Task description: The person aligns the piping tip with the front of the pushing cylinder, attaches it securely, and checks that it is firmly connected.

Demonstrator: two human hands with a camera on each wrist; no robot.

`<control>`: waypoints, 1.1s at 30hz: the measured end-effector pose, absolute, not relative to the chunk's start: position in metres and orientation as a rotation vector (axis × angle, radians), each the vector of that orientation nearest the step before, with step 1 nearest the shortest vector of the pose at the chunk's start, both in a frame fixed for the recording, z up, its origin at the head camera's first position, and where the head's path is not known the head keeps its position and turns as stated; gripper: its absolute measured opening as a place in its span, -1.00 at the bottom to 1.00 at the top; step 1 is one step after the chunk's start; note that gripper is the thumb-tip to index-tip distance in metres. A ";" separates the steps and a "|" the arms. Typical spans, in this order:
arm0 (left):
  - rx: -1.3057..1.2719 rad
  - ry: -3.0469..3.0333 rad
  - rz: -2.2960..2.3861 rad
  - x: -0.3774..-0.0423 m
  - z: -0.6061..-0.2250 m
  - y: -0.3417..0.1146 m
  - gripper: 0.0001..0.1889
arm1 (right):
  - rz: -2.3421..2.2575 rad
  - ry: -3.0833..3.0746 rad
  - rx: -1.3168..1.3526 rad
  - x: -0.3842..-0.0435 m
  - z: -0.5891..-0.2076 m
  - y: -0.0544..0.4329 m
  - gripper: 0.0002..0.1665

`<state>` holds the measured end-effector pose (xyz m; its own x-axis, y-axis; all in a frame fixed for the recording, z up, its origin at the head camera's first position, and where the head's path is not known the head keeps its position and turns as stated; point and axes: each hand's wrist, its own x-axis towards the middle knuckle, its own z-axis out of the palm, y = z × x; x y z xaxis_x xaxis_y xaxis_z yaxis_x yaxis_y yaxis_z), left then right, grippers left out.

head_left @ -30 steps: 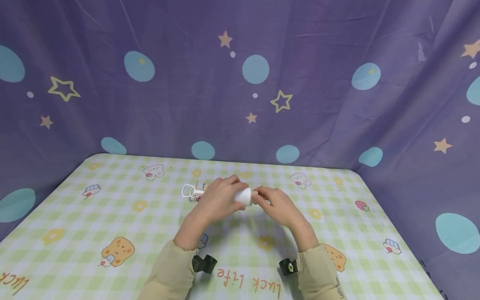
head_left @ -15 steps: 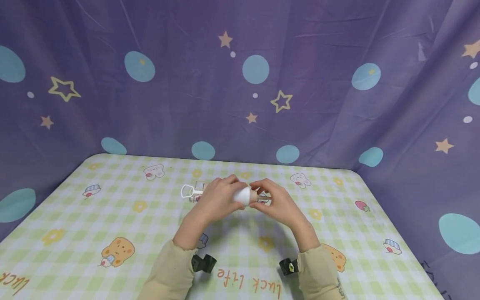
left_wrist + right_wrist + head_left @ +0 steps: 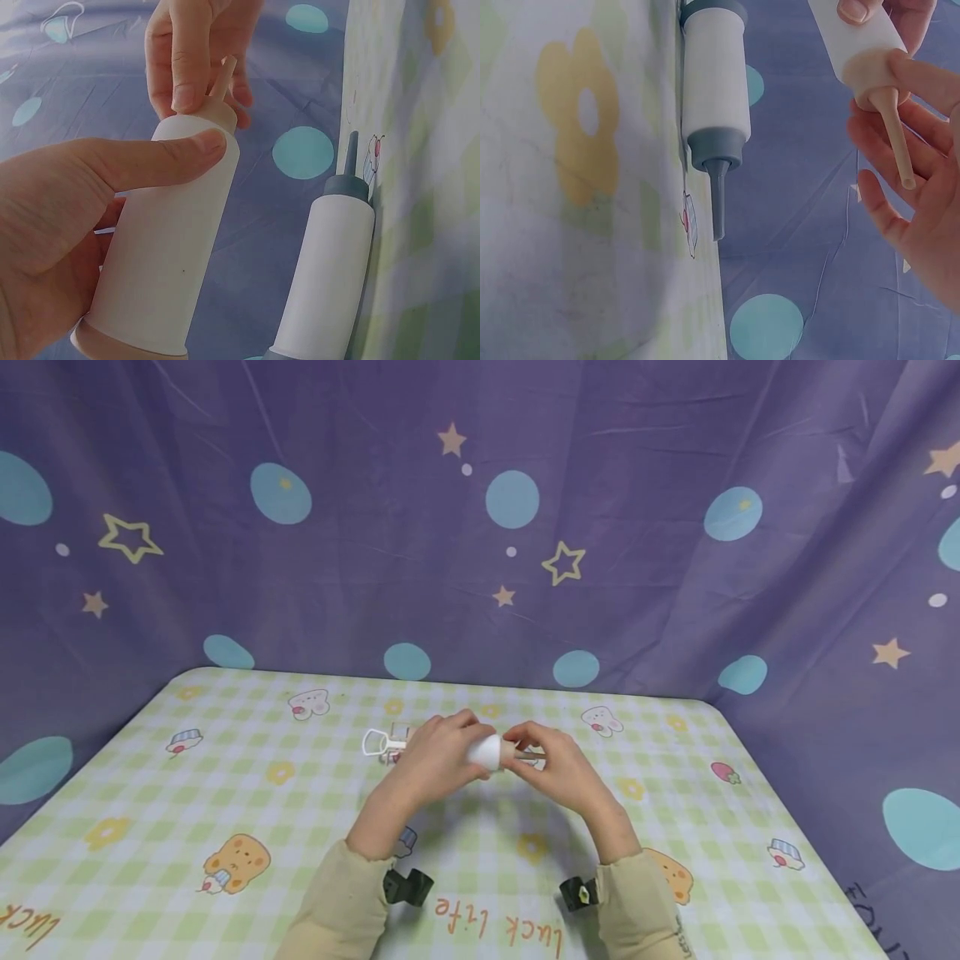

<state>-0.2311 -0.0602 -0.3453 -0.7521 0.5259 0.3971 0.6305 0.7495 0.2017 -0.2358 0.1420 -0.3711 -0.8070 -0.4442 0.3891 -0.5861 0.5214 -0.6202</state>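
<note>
My left hand (image 3: 438, 760) grips a white tube (image 3: 161, 247) with a beige collar (image 3: 112, 343) at its lower end in the left wrist view. A long thin beige nozzle (image 3: 894, 139) leads out of the beige cap (image 3: 870, 71) at its other end. Fingers of my right hand (image 3: 558, 767) pinch that cap, with the nozzle pointing out past them. A second white tube (image 3: 716, 75), with a blue-grey cap and nozzle (image 3: 718, 191), lies on the table nearby, touched by neither hand. In the head view a white loop-shaped handle (image 3: 386, 743) sticks out left of my left hand.
A green-and-white checked cloth (image 3: 300, 818) with printed cartoons covers the table. Behind it and at both sides hangs a purple curtain (image 3: 360, 527) with stars and blue ovals. Each wrist carries a black camera mount (image 3: 407, 887).
My right hand's fingers spread from the cap, then came together on it again. The left hand and the white tube have stayed nearly still.
</note>
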 end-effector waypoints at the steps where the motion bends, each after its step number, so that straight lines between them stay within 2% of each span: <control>1: -0.898 -2.634 -0.468 -0.231 -0.345 -0.060 -0.51 | 1.157 -2.580 0.884 -0.236 -0.371 0.142 -0.74; 19: -0.891 -2.666 -0.425 -0.230 -0.344 -0.058 -0.52 | 1.136 -2.619 0.881 -0.238 -0.374 0.142 -0.72; 28: -0.866 -2.654 -0.413 -0.232 -0.345 -0.061 -0.49 | 1.163 -2.627 0.858 -0.236 -0.372 0.142 -0.57; 33: -0.876 -2.653 -0.433 -0.231 -0.344 -0.061 -0.49 | 1.153 -2.577 0.902 -0.236 -0.371 0.141 -0.60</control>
<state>-0.2314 -0.0610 -0.3438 -0.7637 0.5196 0.3831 0.6145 0.7670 0.1847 -0.2359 0.1415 -0.3711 -0.8002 -0.4563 0.3891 -0.5942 0.5156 -0.6174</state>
